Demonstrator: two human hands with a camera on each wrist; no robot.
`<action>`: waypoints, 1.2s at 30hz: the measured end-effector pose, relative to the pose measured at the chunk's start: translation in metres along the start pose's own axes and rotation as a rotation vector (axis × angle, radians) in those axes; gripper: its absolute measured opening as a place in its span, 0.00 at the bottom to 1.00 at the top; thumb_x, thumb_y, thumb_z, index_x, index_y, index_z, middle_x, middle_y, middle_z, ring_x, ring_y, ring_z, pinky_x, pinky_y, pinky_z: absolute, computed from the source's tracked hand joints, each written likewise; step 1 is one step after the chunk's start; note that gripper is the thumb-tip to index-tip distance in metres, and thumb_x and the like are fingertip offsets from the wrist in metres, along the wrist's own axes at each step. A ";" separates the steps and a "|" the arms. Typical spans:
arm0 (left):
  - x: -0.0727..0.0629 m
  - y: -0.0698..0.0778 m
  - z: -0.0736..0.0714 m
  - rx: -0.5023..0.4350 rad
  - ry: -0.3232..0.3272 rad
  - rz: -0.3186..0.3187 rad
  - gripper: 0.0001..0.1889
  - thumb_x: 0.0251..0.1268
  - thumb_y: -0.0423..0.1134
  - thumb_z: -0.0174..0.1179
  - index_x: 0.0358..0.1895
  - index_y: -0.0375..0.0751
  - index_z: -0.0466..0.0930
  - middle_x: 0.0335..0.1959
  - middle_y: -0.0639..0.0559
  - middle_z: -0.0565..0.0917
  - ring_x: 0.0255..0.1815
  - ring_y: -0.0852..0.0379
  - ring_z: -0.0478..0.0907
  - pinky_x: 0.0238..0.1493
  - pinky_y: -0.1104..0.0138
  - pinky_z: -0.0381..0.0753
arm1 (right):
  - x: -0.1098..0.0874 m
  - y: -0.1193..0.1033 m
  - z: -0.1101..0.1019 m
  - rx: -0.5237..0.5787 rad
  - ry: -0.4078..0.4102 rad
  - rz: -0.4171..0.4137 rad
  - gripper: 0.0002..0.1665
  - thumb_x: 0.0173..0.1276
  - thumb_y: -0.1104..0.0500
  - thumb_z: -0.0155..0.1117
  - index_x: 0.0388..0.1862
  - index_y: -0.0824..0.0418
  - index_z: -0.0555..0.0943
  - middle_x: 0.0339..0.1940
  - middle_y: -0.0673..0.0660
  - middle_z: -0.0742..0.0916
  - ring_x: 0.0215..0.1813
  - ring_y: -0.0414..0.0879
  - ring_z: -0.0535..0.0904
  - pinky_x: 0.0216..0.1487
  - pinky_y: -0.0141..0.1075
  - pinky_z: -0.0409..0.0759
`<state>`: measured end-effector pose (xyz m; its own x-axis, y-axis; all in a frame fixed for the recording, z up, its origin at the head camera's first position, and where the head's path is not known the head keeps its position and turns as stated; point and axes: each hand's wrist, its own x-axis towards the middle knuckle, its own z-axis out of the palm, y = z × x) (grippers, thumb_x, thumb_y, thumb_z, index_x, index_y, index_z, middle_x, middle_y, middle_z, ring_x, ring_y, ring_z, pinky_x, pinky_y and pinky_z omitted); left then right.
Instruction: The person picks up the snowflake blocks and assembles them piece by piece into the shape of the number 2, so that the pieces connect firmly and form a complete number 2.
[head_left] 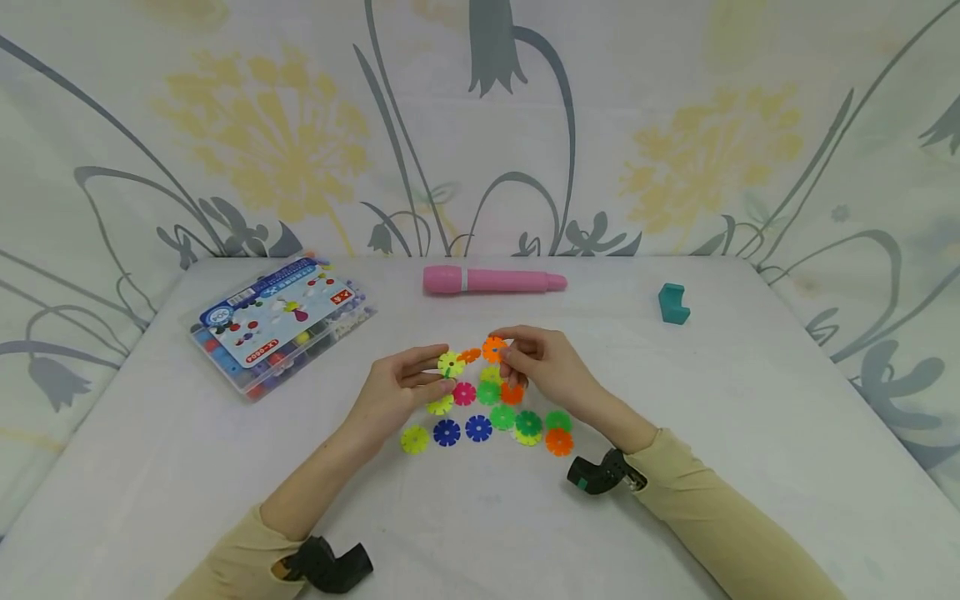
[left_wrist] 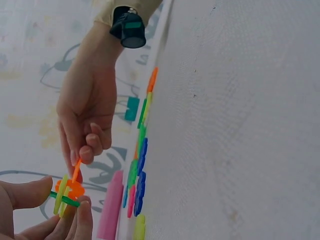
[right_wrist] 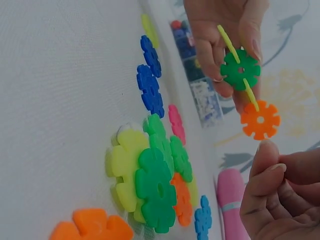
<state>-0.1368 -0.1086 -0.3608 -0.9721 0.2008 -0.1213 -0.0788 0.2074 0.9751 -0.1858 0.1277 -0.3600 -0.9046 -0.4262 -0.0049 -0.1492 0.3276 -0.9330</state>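
My left hand (head_left: 390,392) holds a small cluster of joined plastic snowflake discs above the table. Two yellow discs (left_wrist: 62,195) stand nearly parallel in it, with a green disc (right_wrist: 240,70) slotted across them and orange at the far end. Thumb and fingers grip the cluster at its green and yellow part. Facing it, my right hand (head_left: 553,360) pinches an orange snowflake disc (head_left: 493,349) between thumb and fingertip. That disc meets the cluster's orange end, where another orange disc (head_left: 470,356) sits tilted. Loose snowflake discs (head_left: 478,428) in several colours lie flat below both hands.
A clear plastic case (head_left: 277,325) of small coloured pieces stands at the back left. Behind the hands lies a pink cylinder (head_left: 495,281). Farther right is a teal notched block (head_left: 673,304). A patterned cloth (head_left: 480,167) hangs along the table's back edge.
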 end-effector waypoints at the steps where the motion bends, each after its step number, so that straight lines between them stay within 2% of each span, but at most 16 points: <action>1: 0.000 0.000 0.000 0.001 -0.001 0.001 0.27 0.68 0.36 0.63 0.69 0.37 0.72 0.63 0.38 0.80 0.60 0.45 0.80 0.66 0.54 0.76 | 0.000 0.000 0.000 0.005 0.001 0.004 0.19 0.77 0.62 0.55 0.63 0.65 0.78 0.28 0.58 0.84 0.30 0.50 0.78 0.32 0.31 0.80; 9: 0.000 0.000 0.000 0.016 -0.025 0.018 0.26 0.69 0.36 0.62 0.69 0.37 0.72 0.64 0.40 0.79 0.61 0.45 0.80 0.66 0.55 0.76 | 0.000 0.001 0.001 0.027 -0.017 0.020 0.19 0.78 0.63 0.54 0.63 0.66 0.78 0.28 0.56 0.83 0.30 0.49 0.76 0.31 0.28 0.78; 14: 0.000 -0.001 0.000 0.031 -0.037 0.029 0.26 0.70 0.35 0.62 0.70 0.37 0.72 0.64 0.40 0.79 0.60 0.46 0.81 0.66 0.56 0.76 | 0.000 0.001 0.000 0.034 -0.028 0.024 0.19 0.78 0.62 0.54 0.62 0.67 0.79 0.27 0.54 0.83 0.28 0.46 0.75 0.30 0.28 0.76; 24: -0.001 -0.002 0.001 0.103 -0.015 0.019 0.25 0.69 0.31 0.60 0.69 0.40 0.73 0.63 0.44 0.80 0.57 0.49 0.81 0.62 0.59 0.80 | 0.000 0.003 -0.001 0.064 -0.074 0.002 0.20 0.77 0.63 0.54 0.63 0.70 0.78 0.26 0.54 0.82 0.28 0.43 0.73 0.30 0.29 0.73; 31: -0.003 -0.003 0.002 0.122 -0.013 0.049 0.23 0.69 0.29 0.60 0.67 0.37 0.75 0.62 0.41 0.81 0.53 0.49 0.81 0.57 0.63 0.82 | -0.001 0.004 0.000 0.087 -0.092 0.004 0.21 0.78 0.63 0.54 0.65 0.70 0.77 0.26 0.53 0.83 0.29 0.44 0.74 0.32 0.29 0.73; 36: -0.004 -0.002 0.003 0.128 -0.008 0.045 0.23 0.68 0.28 0.59 0.66 0.37 0.76 0.60 0.41 0.82 0.52 0.50 0.81 0.57 0.62 0.82 | -0.003 0.003 -0.001 0.083 -0.101 -0.010 0.20 0.77 0.65 0.53 0.63 0.72 0.77 0.25 0.53 0.82 0.28 0.43 0.73 0.31 0.30 0.72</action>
<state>-0.1321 -0.1067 -0.3628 -0.9722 0.2198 -0.0802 -0.0061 0.3187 0.9478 -0.1837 0.1309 -0.3627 -0.8579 -0.5131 -0.0274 -0.1208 0.2533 -0.9598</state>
